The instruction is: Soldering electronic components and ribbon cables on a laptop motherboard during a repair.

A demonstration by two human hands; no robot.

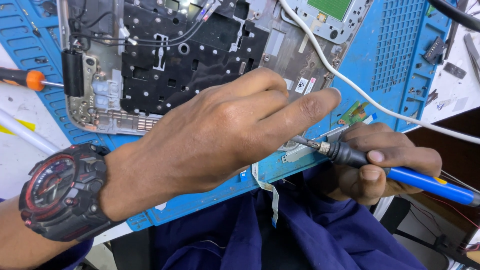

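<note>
Wristwatch-wearing left hand presses flat, fingers spread, at the opened laptop chassis in mid-frame, while the right hand, clamped on a blue-handled soldering iron, works its tip at a small metal bracket, a job that next seemingly calls for steady aim.

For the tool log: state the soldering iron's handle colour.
Blue, with a black grip: soldering iron in right hand, head view.
</note>
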